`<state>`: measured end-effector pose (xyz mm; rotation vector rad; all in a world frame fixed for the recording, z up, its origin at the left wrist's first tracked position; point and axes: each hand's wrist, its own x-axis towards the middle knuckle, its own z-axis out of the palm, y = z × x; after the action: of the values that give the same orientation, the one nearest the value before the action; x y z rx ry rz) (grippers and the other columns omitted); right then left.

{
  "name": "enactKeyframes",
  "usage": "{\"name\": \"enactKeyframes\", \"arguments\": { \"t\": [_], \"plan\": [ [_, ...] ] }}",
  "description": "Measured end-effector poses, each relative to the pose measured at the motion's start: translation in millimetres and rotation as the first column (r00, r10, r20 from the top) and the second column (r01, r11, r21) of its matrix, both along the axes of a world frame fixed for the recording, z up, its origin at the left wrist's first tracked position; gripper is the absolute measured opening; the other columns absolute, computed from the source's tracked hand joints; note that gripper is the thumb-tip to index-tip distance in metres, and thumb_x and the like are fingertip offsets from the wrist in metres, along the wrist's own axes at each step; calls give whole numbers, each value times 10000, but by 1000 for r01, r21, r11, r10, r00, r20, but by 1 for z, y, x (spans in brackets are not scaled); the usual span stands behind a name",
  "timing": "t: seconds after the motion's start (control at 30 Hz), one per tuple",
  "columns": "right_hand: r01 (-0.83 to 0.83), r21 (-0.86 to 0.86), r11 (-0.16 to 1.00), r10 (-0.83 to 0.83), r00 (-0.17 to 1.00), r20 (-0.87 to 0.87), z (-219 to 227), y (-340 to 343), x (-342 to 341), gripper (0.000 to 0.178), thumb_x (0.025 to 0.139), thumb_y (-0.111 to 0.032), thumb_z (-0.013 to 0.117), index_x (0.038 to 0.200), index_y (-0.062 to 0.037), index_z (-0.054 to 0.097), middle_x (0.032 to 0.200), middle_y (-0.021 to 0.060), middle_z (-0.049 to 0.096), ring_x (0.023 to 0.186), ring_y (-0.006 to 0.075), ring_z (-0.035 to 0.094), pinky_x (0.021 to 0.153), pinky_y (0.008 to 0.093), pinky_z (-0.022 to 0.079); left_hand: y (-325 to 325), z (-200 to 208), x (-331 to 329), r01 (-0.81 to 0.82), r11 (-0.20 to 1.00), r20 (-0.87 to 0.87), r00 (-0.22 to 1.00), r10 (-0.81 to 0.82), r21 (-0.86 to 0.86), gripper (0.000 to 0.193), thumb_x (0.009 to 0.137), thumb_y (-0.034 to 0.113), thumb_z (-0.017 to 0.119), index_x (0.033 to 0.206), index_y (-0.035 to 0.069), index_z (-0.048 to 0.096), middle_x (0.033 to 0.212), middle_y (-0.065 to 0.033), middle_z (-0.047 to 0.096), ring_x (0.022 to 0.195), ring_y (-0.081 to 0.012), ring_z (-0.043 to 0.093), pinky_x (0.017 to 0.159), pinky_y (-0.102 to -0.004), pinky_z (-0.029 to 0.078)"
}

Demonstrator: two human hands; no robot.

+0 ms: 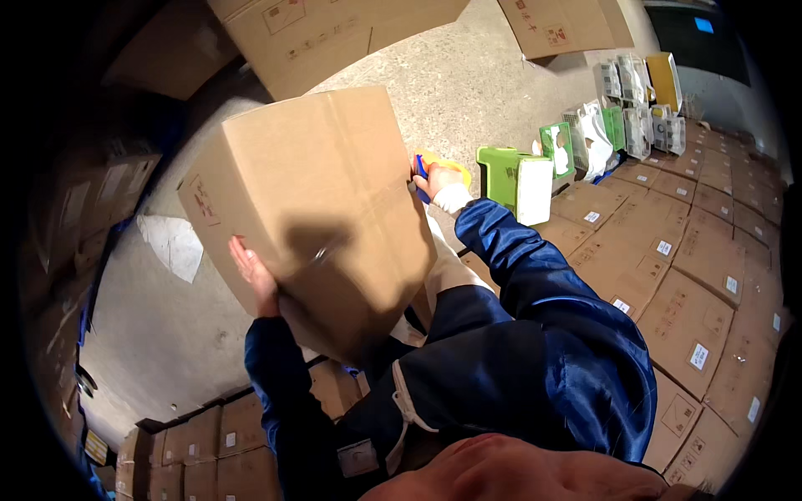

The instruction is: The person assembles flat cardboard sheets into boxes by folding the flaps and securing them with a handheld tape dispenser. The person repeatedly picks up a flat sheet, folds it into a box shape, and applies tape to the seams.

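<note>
A large closed cardboard box (326, 184) is right in front of me, tilted, its seam running across the face toward me. My left hand (253, 274) lies flat against its left side, fingers stretched out and gripping nothing. At the right edge of the box, my right hand (436, 181) is wrapped around a tape dispenser (423, 167) with a blue handle and a yellow-orange part that looks like a tape roll. My head's shadow falls on the carton, and its underside is hidden.
Stacked cartons with white labels (643, 238) fill the right side. Green and white plastic crates (511, 179) stand on them in a row. More cartons (242, 434) line the lower left, and others (334, 33) stand at the far side. A white sheet (173, 244) lies on the concrete floor (150, 334).
</note>
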<state>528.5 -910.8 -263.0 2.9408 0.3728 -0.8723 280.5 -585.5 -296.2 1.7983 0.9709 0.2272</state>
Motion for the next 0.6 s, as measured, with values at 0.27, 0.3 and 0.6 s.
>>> {"name": "enactKeyframes", "arguments": {
  "t": [0.27,0.3,0.6],
  "plan": [
    [-5,108,994,0,999,39,-33,-51,47,471,769,-444,544,846,21,548,729,211,604,702,353,599,658,423,468,-76,-63,103,68,925,-403,910,96,374,534,904,365,285,1338,58,237,1395,-186,184,1291,-334,158,1030,-480,118],
    [18,107,994,-23,999,38,-34,-59,46,480,764,-448,548,857,23,551,744,204,609,715,347,603,673,419,467,-68,-64,97,107,928,-469,880,79,357,546,902,375,291,1333,42,242,1388,-193,200,1285,-340,172,1031,-467,133],
    [151,224,963,-169,984,61,-34,-93,84,471,755,-438,565,847,24,566,773,239,591,741,369,585,688,414,459,46,-131,-26,-355,933,-735,616,284,63,1005,684,618,564,1305,-71,175,1293,-225,341,1152,-333,393,954,-404,326]
  ]
}}
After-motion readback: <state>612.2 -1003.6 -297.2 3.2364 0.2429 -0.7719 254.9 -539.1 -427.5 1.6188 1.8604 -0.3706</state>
